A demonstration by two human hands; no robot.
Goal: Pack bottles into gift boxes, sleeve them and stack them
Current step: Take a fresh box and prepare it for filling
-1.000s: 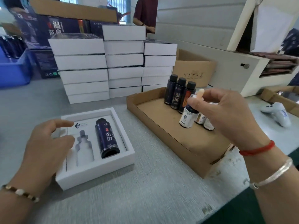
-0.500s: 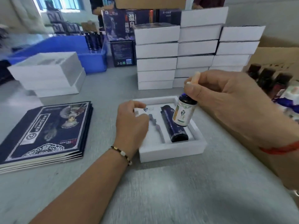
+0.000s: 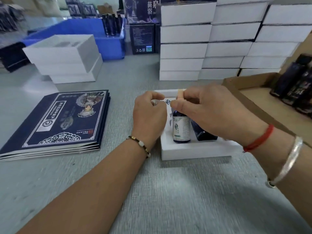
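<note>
You are working over the white gift box [image 3: 195, 149], which is lying on the grey table [image 3: 152, 191] near the middle, and your right hand [image 3: 211, 110] is pinching the pale dropper cap of the small labelled bottle [image 3: 181, 128] between thumb and fingers, so these fingers are clamped on it. The bottle is sitting in the left cavity of the box insert, close beside the dark bottle [image 3: 201, 130] already lying in the right cavity. Your left hand [image 3: 148, 115] is resting on the left edge of the box with the fingers curled; I cannot tell if they are pinching something. I am judging that the small bottle is glass, light but fragile and a little slippery, so it is better to be holding it by the shoulder and pressing it down gently, not only by the soft cap. On the left, the dark printed sleeves [image 3: 57, 122] are lying flat in a pile. On the right, more bottles are standing in a cardboard tray [image 3: 249, 92]. Far behind, finished white boxes [image 3: 185, 38] are standing in stacks, with a blue crate [image 3: 81, 31] far left.
</note>
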